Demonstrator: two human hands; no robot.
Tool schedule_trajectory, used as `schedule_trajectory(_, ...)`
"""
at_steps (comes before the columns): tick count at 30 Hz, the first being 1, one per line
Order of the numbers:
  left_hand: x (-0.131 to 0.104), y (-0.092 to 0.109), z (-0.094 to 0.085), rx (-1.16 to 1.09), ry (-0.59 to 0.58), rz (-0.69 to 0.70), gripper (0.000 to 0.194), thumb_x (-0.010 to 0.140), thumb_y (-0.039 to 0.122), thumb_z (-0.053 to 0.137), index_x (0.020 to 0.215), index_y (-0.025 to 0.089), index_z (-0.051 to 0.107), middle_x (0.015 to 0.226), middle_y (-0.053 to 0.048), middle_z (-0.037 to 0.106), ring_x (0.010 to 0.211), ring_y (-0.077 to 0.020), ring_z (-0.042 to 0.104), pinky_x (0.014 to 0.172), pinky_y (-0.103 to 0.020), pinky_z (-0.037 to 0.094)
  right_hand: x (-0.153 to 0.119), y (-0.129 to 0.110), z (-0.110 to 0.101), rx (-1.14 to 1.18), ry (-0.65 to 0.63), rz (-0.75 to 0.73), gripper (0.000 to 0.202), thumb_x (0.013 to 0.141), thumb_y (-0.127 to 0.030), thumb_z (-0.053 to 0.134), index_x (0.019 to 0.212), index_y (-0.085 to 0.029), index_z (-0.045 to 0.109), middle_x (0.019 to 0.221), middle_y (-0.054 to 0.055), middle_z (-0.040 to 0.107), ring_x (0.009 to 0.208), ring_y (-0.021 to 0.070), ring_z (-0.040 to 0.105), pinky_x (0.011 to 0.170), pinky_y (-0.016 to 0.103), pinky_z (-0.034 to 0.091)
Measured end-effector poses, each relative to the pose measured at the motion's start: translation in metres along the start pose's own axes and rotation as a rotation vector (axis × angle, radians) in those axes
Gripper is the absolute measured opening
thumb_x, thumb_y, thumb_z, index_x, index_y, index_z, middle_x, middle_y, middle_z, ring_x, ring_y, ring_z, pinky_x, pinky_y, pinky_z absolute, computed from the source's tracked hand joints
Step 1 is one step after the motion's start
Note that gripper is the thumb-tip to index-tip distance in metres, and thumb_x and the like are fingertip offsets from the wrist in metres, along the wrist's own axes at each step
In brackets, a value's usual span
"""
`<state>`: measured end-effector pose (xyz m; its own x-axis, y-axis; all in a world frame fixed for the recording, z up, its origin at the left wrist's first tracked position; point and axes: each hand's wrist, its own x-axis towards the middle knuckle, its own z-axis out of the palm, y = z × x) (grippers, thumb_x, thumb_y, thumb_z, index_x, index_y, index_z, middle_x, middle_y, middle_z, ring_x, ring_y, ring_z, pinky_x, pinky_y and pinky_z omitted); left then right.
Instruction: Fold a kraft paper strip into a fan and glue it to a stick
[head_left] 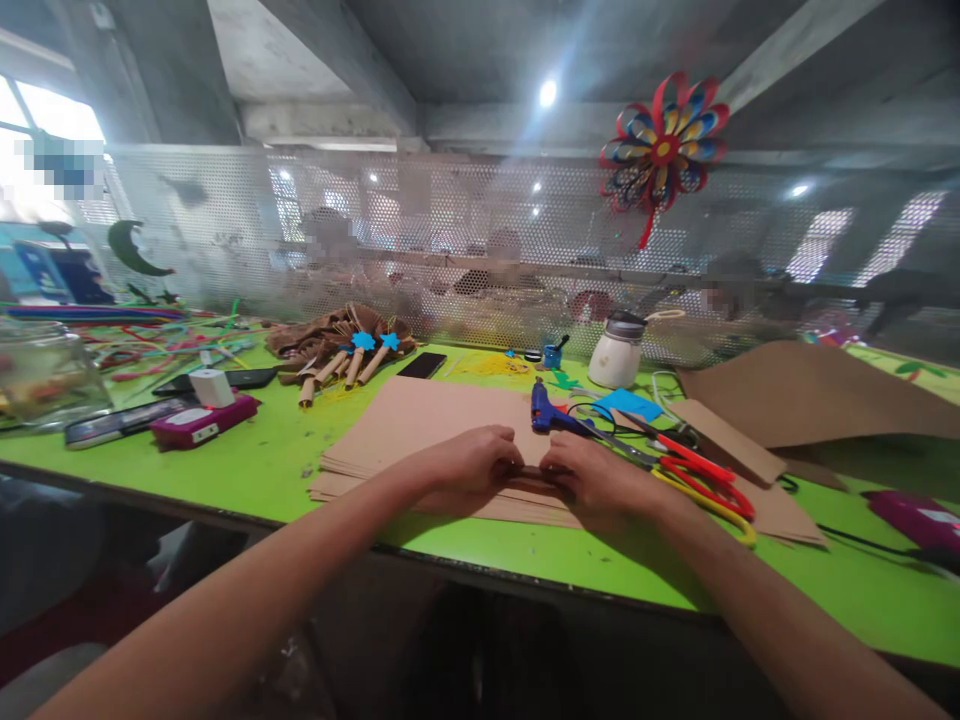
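A stack of brown paper sheets (442, 410) lies on the green table (277, 470) in front of me. Over its near part, my left hand (476, 460) and my right hand (589, 475) face each other with fingers curled and pinched. Between them runs a narrow brown paper strip or rolled edge (534, 472), gripped at both ends. Whether it is separate from the stack cannot be made out. A blue glue gun (551, 408) rests on the sheets just beyond my right hand.
Scissors with red (705, 480) and yellow handles lie right of my right hand. Behind are a white jar (615, 355), a black phone (423, 366) and rolled paper tubes with blue shapes (364, 345). Purple power strips (202, 418) sit left and right, a glass jar (49, 375) far left.
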<state>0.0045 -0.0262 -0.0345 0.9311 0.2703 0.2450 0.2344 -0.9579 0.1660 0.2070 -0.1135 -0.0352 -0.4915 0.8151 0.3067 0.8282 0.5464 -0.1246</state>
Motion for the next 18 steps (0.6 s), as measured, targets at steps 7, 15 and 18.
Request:
schedule_trajectory(7, -0.007, 0.001, -0.002, -0.075, 0.000, -0.003, 0.033, 0.074, 0.006, 0.044, 0.096, 0.019, 0.065, 0.081, -0.003, 0.052, 0.074, -0.0131, 0.048, 0.066, -0.022, 0.036, -0.005, 0.002, -0.003, 0.021, -0.011, -0.026, 0.014, 0.082, -0.017, 0.047, 0.082, -0.018, 0.061, 0.082, 0.005, 0.053, 0.078, 0.0163, 0.047, 0.066, 0.026, 0.037)
schedule_trajectory(15, 0.003, 0.011, -0.004, 0.004, -0.018, -0.067, 0.020, 0.074, 0.012, 0.046, 0.082, 0.017, 0.064, 0.080, -0.004, 0.053, 0.075, -0.0145, 0.050, 0.067, -0.024, 0.037, -0.001, 0.000, -0.003, -0.029, -0.052, -0.007, 0.019, 0.086, -0.023, 0.046, 0.078, -0.017, 0.062, 0.081, 0.006, 0.056, 0.076, 0.0154, 0.048, 0.066, 0.025, 0.036)
schedule_trajectory(18, 0.006, 0.017, -0.003, 0.045, 0.045, -0.052, 0.020, 0.082, 0.023, 0.045, 0.079, 0.017, 0.063, 0.079, -0.004, 0.053, 0.074, -0.0149, 0.050, 0.068, -0.025, 0.037, 0.005, -0.004, 0.001, -0.131, -0.034, 0.041, 0.020, 0.086, -0.025, 0.046, 0.078, -0.016, 0.061, 0.080, 0.007, 0.058, 0.076, 0.0163, 0.050, 0.067, 0.026, 0.035)
